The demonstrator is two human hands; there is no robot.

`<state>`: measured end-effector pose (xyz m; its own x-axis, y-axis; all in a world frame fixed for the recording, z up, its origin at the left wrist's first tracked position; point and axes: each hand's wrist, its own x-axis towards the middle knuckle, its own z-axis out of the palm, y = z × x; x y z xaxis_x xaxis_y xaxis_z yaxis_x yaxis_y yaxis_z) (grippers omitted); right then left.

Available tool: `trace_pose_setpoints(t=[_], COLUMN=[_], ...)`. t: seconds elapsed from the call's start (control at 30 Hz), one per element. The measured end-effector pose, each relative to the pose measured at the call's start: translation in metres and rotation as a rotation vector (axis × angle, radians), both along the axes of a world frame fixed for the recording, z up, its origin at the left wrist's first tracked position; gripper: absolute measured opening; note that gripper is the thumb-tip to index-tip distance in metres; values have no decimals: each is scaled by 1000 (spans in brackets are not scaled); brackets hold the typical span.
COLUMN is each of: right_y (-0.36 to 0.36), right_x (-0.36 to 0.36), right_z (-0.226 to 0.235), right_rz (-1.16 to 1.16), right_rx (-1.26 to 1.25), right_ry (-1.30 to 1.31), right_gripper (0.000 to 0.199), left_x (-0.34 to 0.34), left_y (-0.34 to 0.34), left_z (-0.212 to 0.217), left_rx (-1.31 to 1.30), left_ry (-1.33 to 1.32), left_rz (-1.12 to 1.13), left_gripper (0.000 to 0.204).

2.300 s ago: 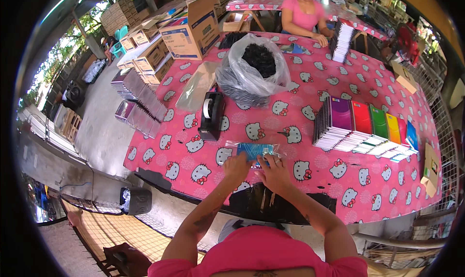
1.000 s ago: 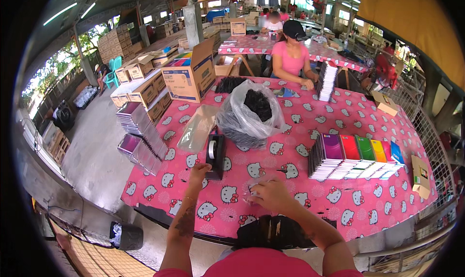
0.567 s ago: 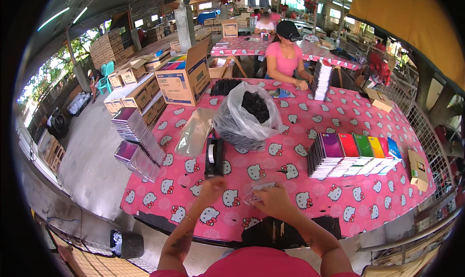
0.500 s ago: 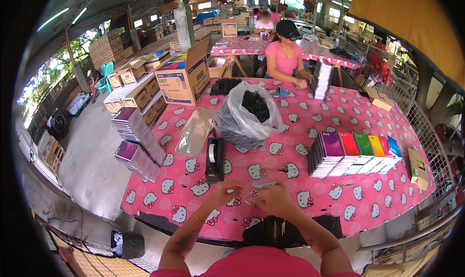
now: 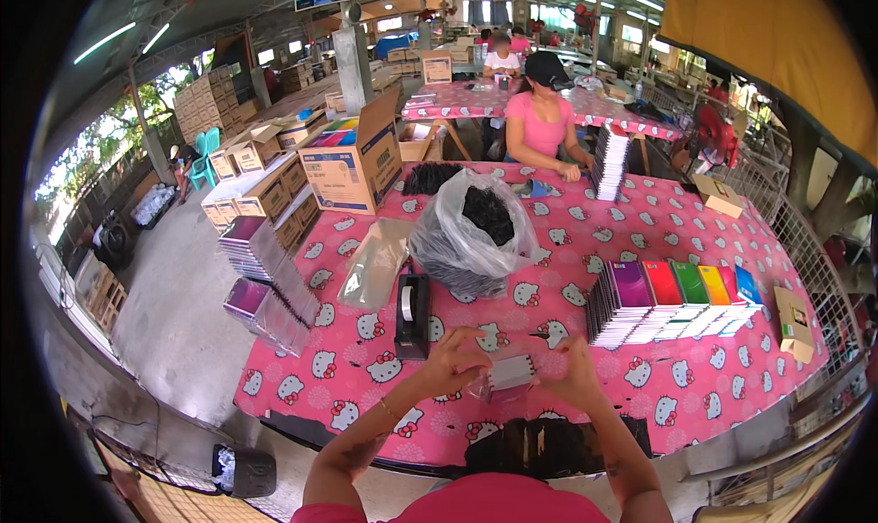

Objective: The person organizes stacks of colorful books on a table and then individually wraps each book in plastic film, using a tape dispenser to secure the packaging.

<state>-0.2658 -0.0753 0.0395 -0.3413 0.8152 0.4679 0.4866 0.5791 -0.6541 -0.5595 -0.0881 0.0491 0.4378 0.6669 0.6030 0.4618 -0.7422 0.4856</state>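
On the pink table in front of me lies a small white spiral-edged pad (image 5: 510, 372) in clear plastic wrapping. My left hand (image 5: 450, 366) is curved at its left side, thumb and fingers apart. At its right, my right hand (image 5: 576, 377) has its fingers raised and spread, the thumb close to the plastic's edge; whether it touches cannot be made out. A black tape dispenser (image 5: 412, 317) stands just beyond my left hand. Flat clear plastic sleeves (image 5: 373, 272) lie beside the dispenser.
A clear bag (image 5: 448, 272) of black strands stands mid-table. Colourful notebook stacks (image 5: 631, 317) are at right, wrapped notebooks (image 5: 270, 308) at left. An open carton (image 5: 343, 176) stands at the far left corner. Across the table, a co-worker (image 5: 540, 125) is beside a tall notebook stack (image 5: 608, 166).
My hands have moved apart, and the wrapped pad now lies exposed between them on the table. The view has shifted slightly, and the co-worker stays beside the tall stack.
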Motion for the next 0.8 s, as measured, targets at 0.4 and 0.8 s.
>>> trace_pose_setpoints(t=[0.4, 0.8], right_y=[18, 52], right_x=[2, -30], right_z=[-41, -62], right_rz=[435, 463], right_rx=[115, -781], right_ry=[-316, 614], right_gripper=[51, 40], left_x=[52, 29], left_y=[22, 5], left_z=[-33, -70], left_rx=[-117, -971], left_ry=[95, -665], left_rz=[259, -14], left_gripper=[57, 62])
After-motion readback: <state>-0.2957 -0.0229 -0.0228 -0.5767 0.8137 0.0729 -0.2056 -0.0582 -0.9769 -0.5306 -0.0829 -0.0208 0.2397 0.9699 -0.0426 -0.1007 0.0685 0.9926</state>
